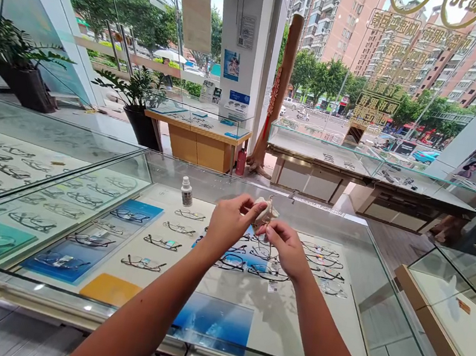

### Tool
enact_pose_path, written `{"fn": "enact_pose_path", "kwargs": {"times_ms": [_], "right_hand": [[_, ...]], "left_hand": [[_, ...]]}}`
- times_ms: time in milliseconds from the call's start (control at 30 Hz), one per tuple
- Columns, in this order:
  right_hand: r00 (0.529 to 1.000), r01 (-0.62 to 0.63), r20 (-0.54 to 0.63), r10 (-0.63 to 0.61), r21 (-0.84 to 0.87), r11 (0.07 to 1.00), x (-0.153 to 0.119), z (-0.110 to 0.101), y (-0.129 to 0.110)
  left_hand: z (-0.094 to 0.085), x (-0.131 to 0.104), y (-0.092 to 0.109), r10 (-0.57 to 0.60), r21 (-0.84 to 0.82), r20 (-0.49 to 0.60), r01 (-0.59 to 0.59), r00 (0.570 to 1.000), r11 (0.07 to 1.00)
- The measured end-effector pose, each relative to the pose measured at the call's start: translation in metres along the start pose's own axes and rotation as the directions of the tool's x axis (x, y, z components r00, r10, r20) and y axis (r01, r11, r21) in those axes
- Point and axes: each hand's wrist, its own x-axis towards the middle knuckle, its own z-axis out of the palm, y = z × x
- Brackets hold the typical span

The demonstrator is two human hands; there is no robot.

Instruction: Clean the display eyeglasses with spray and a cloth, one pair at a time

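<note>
Both hands are raised over a glass display case. My left hand has its fingers closed on a pale cloth, which lies against a thin-framed pair of glasses. My right hand pinches the same glasses lower down, at the frame or a temple; which part is too small to tell. A small white bottle with a dark label stands upright on the glass, left of my left hand. Beneath the glass lie rows of eyeglasses.
Another glass case stands at the right, and more cases line the windows. Potted plants, a wooden trunk and a red fire extinguisher stand beyond the counter.
</note>
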Motion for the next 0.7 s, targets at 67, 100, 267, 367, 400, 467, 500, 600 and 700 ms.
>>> {"fn": "enact_pose_path", "kwargs": {"times_ms": [67,100,267,367,400,467,500,600,700], "right_hand": [[1.000,-0.002,-0.004,0.002,-0.010,1.000,0.001,0.000,0.001],[1.000,-0.001,-0.007,0.000,-0.014,1.000,0.001,-0.001,0.001],[1.000,0.011,-0.027,-0.012,-0.013,1.000,0.002,-0.001,0.001],[0.999,0.025,-0.026,-0.025,-0.002,1.000,0.003,-0.001,0.001],[0.999,0.027,-0.020,-0.027,0.004,1.000,0.003,-0.001,0.001],[0.999,0.030,-0.013,-0.029,0.010,1.000,0.003,-0.001,0.001],[1.000,0.028,-0.015,-0.028,0.008,1.000,0.003,-0.001,0.001],[1.000,0.009,-0.023,-0.009,0.010,1.000,0.003,-0.001,0.002],[1.000,-0.018,-0.021,0.019,0.068,0.998,0.003,-0.002,0.005]], "left_hand": [[0.001,0.001,-0.001,-0.033,-0.081,0.066,0.038,0.997,0.996],[0.002,0.002,-0.002,-0.043,-0.111,0.093,0.054,0.995,0.992],[0.006,0.004,-0.005,-0.040,-0.160,0.202,0.073,0.979,0.984],[0.009,0.005,-0.008,-0.070,-0.224,0.298,0.141,0.952,0.964],[0.011,0.006,-0.009,-0.081,-0.265,0.329,0.174,0.941,0.948],[0.013,0.006,-0.010,-0.081,-0.359,0.363,0.219,0.928,0.907],[0.015,0.006,-0.011,-0.073,-0.407,0.368,0.231,0.927,0.884],[0.019,0.005,-0.010,-0.049,-0.540,0.375,0.261,0.926,0.800],[0.024,0.003,-0.006,-0.035,-0.662,0.424,0.336,0.905,0.670]]}}
